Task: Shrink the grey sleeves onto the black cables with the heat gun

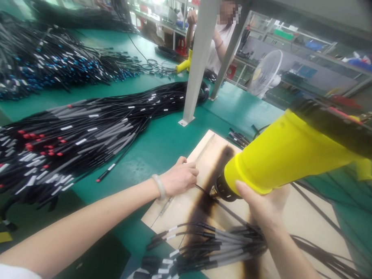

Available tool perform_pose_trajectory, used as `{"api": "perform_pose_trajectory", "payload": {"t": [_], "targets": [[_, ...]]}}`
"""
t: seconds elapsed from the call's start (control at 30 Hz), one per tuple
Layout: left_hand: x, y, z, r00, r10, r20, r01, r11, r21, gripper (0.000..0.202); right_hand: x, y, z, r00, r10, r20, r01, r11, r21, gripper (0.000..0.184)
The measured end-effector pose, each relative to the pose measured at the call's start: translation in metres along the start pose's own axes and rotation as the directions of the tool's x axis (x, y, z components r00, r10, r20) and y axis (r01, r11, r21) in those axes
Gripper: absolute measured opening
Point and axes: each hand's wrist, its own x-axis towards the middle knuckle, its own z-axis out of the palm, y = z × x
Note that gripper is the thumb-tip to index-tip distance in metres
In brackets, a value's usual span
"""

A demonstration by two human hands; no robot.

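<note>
My left hand [179, 178], a pale band on its wrist, is closed with its fingers curled round the end of a black cable [229, 211]. The cable runs to the right across a scorched pale board [205, 167]. In my right hand [269, 199] is a yellow heat gun [268, 153], its dark nozzle [220, 189] pointing left, close above the cable and a short way from my left fingers. Below it, a bundle of black and grey cables [226, 248] with white labels lies across the board. The cable tip inside my left hand is hidden.
A large cable bundle with red caps [45, 142] lies on the green table [161, 136] at left; blue-tipped cables [64, 66] lie behind. A metal post [198, 61] rises from the table. Beyond it are another person [216, 53], a second yellow heat gun [183, 66] and a fan [266, 73].
</note>
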Motion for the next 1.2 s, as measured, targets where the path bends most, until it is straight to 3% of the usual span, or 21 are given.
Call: {"api": "perform_pose_trajectory", "payload": {"t": [0.47,1.2], "targets": [[-0.0003,0.0022,-0.0003,0.999,-0.036,-0.015,0.035,0.997,-0.074,0.016,0.0015,-0.0050,-0.0005,0.995,-0.100,0.009,0.099,0.995,0.020,0.048],[0.0006,0.0031,-0.0064,0.999,0.027,-0.022,-0.028,0.999,-0.027,0.024,-0.0022,-0.0003,-0.0025,1.000,-0.012,-0.017,0.011,1.000,-0.020,0.041]]}}
